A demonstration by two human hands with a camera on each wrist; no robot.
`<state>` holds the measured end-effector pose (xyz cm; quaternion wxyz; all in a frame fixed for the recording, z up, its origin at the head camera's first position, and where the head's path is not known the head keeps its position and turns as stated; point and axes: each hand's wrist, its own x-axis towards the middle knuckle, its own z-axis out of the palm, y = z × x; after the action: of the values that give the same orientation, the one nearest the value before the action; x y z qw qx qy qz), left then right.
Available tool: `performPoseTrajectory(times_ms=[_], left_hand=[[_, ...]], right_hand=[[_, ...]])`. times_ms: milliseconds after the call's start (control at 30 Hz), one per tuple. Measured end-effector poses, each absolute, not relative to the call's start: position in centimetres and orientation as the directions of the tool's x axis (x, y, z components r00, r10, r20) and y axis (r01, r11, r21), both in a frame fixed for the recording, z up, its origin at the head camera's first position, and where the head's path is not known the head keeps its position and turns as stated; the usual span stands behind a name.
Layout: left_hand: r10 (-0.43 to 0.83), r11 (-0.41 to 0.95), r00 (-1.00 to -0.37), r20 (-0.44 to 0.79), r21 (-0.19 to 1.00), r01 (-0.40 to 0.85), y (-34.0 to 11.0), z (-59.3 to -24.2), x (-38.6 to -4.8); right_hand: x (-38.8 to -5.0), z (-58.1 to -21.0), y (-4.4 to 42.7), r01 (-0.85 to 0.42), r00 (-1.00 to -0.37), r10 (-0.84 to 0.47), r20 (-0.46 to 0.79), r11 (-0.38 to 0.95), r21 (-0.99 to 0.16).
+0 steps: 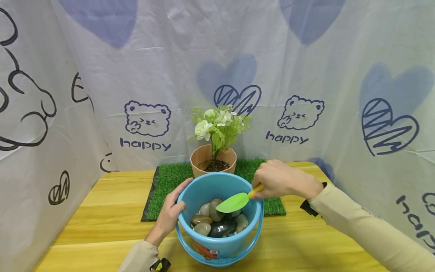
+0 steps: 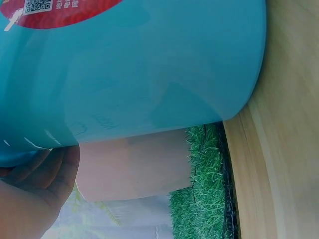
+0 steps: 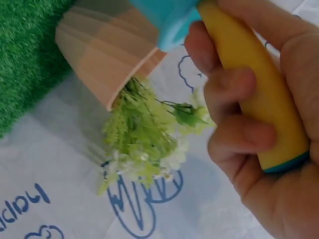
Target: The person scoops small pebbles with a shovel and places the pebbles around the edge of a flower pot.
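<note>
A blue bucket (image 1: 217, 181) stands on the wooden table with several smooth stones (image 1: 222, 227) inside, grey, brown and black. My left hand (image 1: 168, 211) grips the bucket's left rim, thumb over the edge; in the left wrist view its fingers (image 2: 62, 169) lie against the outer wall. In my right hand (image 1: 276, 179) is a garden trowel with a green blade (image 1: 232, 203) and a yellow handle (image 3: 254, 84), the fingers curled round that handle. The blade hangs over the stones inside the bucket; whether it touches them I cannot tell.
Behind the bucket, a peach flowerpot (image 1: 200, 156) with dark soil and white flowers (image 1: 203, 129) stands on a green turf mat (image 1: 170, 181). The wooden table (image 1: 102, 211) extends to both sides. A white printed curtain (image 1: 190, 56) encloses the back and sides.
</note>
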<state>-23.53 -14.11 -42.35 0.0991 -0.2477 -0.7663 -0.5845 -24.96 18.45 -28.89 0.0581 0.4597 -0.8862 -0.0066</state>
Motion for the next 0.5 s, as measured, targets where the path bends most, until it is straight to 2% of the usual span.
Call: performPoseTrajectory(times_ms=[267, 500], left_hand=[[0.262, 0.198, -0.856, 0.446, 0.843, 0.5, -14.3, -42.3, -23.5], [0.275, 0.181, -0.851, 0.447, 0.845, 0.502, -14.2, -42.3, -23.5]], right_hand=[[-24.2, -27.3, 17.0, -0.799, -0.599, -0.8, -0.028, 0.595, 0.087], [-23.8, -27.7, 16.0, -0.798, -0.595, -0.804, -0.027, 0.586, 0.141]])
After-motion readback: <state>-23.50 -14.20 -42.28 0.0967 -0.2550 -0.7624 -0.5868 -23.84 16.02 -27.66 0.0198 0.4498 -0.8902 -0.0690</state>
